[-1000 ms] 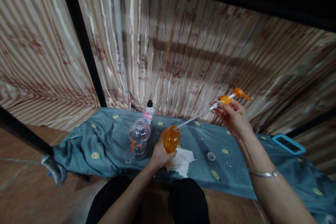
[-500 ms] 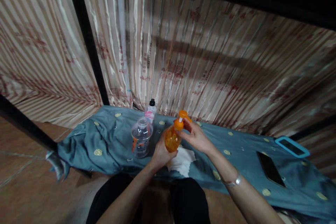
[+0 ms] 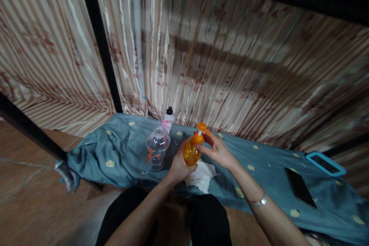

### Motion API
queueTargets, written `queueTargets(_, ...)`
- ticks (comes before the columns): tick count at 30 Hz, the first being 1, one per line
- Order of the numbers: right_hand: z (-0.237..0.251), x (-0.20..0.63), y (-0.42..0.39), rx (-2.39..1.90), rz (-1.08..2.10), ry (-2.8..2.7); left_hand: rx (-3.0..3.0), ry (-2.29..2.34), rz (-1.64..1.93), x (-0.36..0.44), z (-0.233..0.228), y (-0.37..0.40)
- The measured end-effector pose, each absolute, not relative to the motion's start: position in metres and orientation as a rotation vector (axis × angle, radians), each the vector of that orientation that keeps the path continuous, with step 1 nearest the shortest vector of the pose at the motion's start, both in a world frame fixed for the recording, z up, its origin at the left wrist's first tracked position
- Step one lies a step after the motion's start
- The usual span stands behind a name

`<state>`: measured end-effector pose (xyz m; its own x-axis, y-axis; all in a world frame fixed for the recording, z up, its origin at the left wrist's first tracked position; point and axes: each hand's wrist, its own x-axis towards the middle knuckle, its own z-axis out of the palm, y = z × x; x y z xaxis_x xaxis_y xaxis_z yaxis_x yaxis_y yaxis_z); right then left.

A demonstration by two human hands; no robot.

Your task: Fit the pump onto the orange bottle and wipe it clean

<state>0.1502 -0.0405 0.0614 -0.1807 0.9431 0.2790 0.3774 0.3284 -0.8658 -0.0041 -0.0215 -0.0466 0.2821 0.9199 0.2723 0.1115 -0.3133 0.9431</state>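
An orange pump bottle, see-through with an orange pump head, is held slightly tilted above the cloth. My left hand wraps round the bottle's body from the left. At the collar under the pump, my right hand grips with thumb and fingers; its far fingertips are partly hidden behind the neck. Below the bottle lies a crumpled white tissue. Just left of my left hand stands a clear plastic cup with a clear domed or bottle-like top. Behind that is a small clear bottle with a black cap and pink label.
A blue-green patterned cloth covers the long surface. On its right lie a black phone and a blue-framed device. Striped curtains hang behind, with a dark post at left and a dark beam overhead.
The view has shifted slightly, so everything appears a little to the right. Both hands keep their hold on the orange bottle, with no other clear change.
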Motion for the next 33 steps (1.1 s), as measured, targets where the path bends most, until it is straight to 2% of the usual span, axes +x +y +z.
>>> queueTargets(13, 0.055, 0.142, -0.041, -1.259, 0.848, -1.561, 1.634, 0.915, 1.154, -0.005, -0.044, -0.022)
queueTargets(33, 0.081, 0.162, -0.023, -1.117, 1.197, -1.843, 1.638, 0.911, 1.157, -0.005, -0.045, -0.022)
